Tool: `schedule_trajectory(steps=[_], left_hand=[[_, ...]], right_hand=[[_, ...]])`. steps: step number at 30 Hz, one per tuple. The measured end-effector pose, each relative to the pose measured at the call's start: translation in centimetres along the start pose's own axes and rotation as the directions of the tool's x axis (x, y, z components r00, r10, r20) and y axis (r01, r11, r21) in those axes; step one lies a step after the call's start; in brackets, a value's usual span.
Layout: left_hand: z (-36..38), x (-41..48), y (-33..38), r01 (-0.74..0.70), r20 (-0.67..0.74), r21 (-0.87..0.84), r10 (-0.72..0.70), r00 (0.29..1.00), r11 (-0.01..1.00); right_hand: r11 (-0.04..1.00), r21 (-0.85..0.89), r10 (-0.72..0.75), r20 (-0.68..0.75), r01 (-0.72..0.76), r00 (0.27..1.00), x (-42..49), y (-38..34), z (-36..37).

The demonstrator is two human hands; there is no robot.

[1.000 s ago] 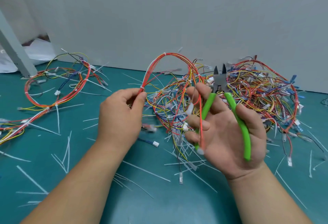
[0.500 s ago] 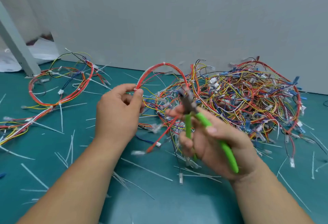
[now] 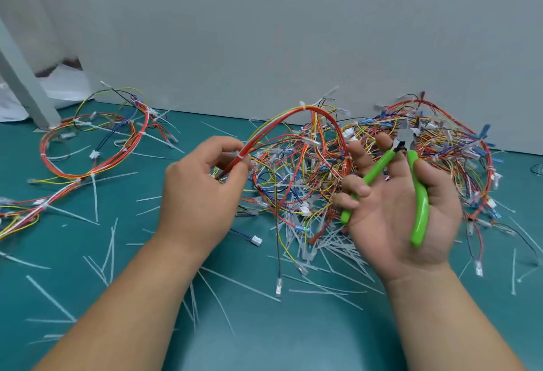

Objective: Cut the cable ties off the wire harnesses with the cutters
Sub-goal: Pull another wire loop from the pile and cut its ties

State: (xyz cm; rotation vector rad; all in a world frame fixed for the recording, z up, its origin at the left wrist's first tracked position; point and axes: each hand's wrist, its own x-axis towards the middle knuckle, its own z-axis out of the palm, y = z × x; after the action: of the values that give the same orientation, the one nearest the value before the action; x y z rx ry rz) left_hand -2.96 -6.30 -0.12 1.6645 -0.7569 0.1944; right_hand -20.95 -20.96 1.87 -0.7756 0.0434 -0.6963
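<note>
My left hand [image 3: 199, 194] pinches a red and white wire harness [image 3: 293, 115] at a white cable tie [image 3: 238, 156]. The harness arches up and over to my right hand [image 3: 396, 209]. That hand is turned palm up and holds the green-handled cutters [image 3: 417, 191], with the handles spread and the metal jaws [image 3: 407, 135] pointing away from me. Its two smaller fingers curl round the left handle, and the harness's far end runs down beside the fingertips. Another white tie [image 3: 302, 104] sits at the top of the arch.
A big tangle of coloured harnesses [image 3: 440, 150] lies behind my right hand against the grey wall. A looped harness [image 3: 97, 147] lies at the left near a grey post [image 3: 26, 88]. Several cut white ties [image 3: 323, 241] are strewn over the green mat [image 3: 279, 335].
My right hand has turned palm up and moved right, swinging the cutters' jaws away from the harness and letting the handles spread. The arch of wire has risen. My left hand keeps its pinch.
</note>
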Motion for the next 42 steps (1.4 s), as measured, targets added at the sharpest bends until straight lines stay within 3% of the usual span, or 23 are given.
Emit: schedule_trajectory(steps=[5,8,10,16,19,21,24,26,30,33,35,38,42], left_hand=[[0.1,-0.1,0.0,-0.058,0.024,0.007,0.058,0.998,0.998],[0.3,-0.2,0.4,-0.044,0.033,-0.042,0.045,0.998,0.998],[0.3,-0.2,0.7,0.021,0.03,-0.164,-0.016,0.999,0.986],[0.2,0.6,1.0,0.197,-0.023,-0.381,-0.223,0.975,0.903],[0.1,0.7,1.0,0.208,-0.01,-0.45,-0.238,0.971,0.868],[0.1,0.7,1.0,0.2,0.015,-0.455,-0.218,0.976,0.868],[0.3,0.5,1.0,0.226,0.061,-0.446,-0.223,0.973,0.866],[0.3,0.4,1.0,0.248,0.095,-0.421,-0.229,0.969,0.872],[0.5,0.1,1.1,0.162,0.087,-0.298,-0.142,0.986,0.941],[0.6,-0.4,1.3,0.066,0.111,-0.187,-0.046,0.993,0.98],[0.7,-0.7,1.4,0.032,0.145,-0.148,-0.01,0.989,0.988],[0.7,-1.0,1.4,0.048,0.187,-0.172,-0.015,0.982,0.984],[0.9,-0.8,1.6,0.104,0.17,-0.268,-0.06,0.984,0.958]], right_hand=[[0.99,-0.094,0.105,-0.034,-0.107,0.994,0.1,0.1,0.0],[0.96,-0.164,0.234,0.034,-0.226,0.972,0.0,0.2,0.0],[0.937,-0.196,0.316,0.122,-0.289,0.941,-0.2,0.1,0.1],[0.842,-0.325,0.532,0.375,-0.43,0.759,-1.1,-0.2,0.5],[0.793,-0.36,0.609,0.423,-0.492,0.671,-1.1,0.1,0.8],[0.825,-0.34,0.561,0.405,-0.451,0.722,-1.1,0.4,0.9],[0.923,-0.209,0.37,0.258,-0.323,0.892,-0.8,0.8,0.6],[0.971,-0.106,0.228,0.149,-0.214,0.962,-0.4,0.7,0.0],[0.999,-0.028,-0.037,-0.036,0.036,0.999,0.1,-0.3,-0.8],[0.995,-0.055,-0.093,-0.102,0.088,0.99,0.2,-0.8,-1.3],[0.998,-0.059,-0.024,-0.079,0.02,0.997,0.3,-0.9,-1.3],[0.97,-0.065,0.239,0.079,-0.234,0.968,0.3,-1.0,-1.3],[0.837,-0.169,0.543,0.367,-0.521,0.755,-0.5,-0.2,-1.1]])
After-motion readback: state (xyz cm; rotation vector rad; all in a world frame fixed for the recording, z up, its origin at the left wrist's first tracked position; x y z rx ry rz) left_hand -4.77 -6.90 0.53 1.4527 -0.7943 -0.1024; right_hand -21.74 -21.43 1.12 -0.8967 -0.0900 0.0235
